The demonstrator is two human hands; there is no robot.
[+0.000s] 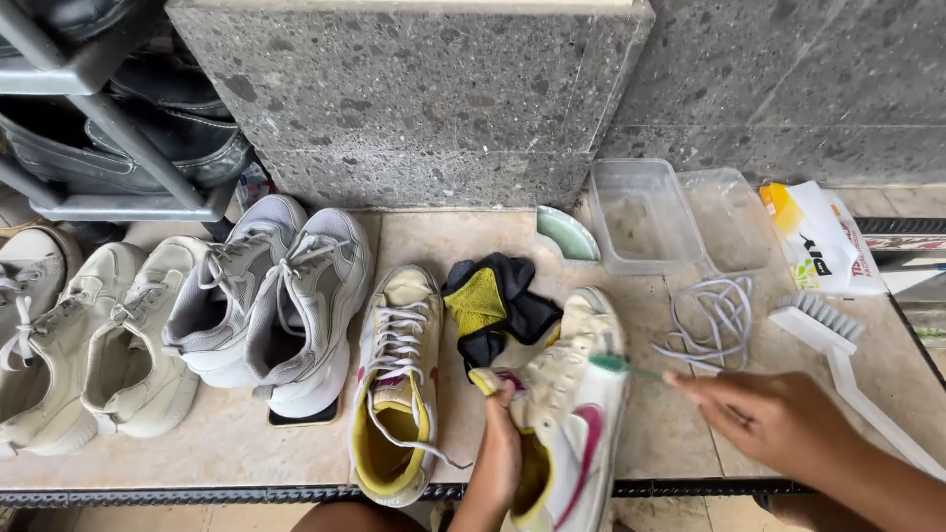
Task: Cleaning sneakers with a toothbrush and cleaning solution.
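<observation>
My left hand [498, 438] grips a worn white high-top shoe [576, 414] with a pink side mark and yellow lining, holding it by the collar near the front floor edge. My right hand [774, 419] holds a small green-handled toothbrush [621, 365] whose head rests on the shoe's upper. The matching shoe [399, 379], still laced, lies flat to the left. A black and yellow cloth [493, 307] sits bunched just behind the held shoe.
Loose grey laces [711, 317] and a white scrub brush [838, 350] lie to the right. Two clear plastic tubs [641, 212] and a white bag [823, 241] sit by the stone wall. Grey sneakers [286, 296], beige shoes [94, 340] and a shoe rack [118, 118] fill the left.
</observation>
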